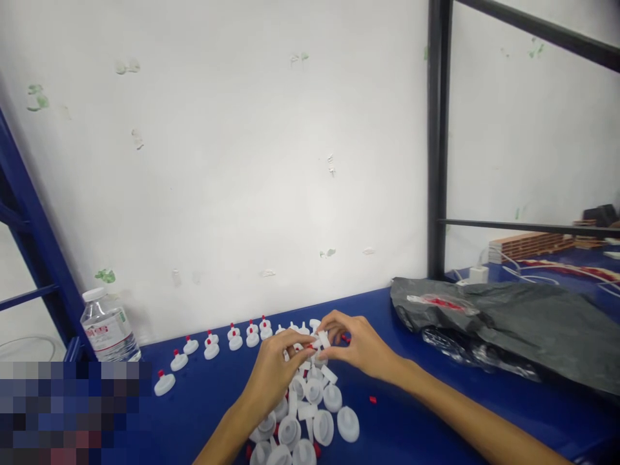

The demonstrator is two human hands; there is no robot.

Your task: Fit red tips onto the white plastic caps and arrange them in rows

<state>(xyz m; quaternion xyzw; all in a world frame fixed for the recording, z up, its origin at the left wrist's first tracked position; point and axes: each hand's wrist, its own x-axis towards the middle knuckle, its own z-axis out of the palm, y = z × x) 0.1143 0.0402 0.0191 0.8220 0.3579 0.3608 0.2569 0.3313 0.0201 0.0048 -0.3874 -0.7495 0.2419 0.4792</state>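
Over the pile, my right hand (pixel 361 342) grips a white plastic nozzle cap (pixel 323 338), turned on its side, between thumb and fingers. The fingers of my left hand (pixel 278 358) are pinched together against the cap's narrow end, with a small red tip (pixel 310 347) showing at them. Fingers partly cover both pieces. Below the hands lies a heap of white nozzle caps (pixel 323 427), facing various ways, mixed with flat white pieces (pixel 307 411) and red tips. White caps with red tips (pixel 165 383) stand upright in small groups toward the left and back.
A clear water bottle (pixel 109 329) stands at the left by a blue metal post (pixel 36 213). A dark grey plastic bag (pixel 513 323) covers the right of the blue table (pixel 411 426). One loose red piece (pixel 372 400) lies right of the heap. The white wall (pixel 242 161) rises behind.
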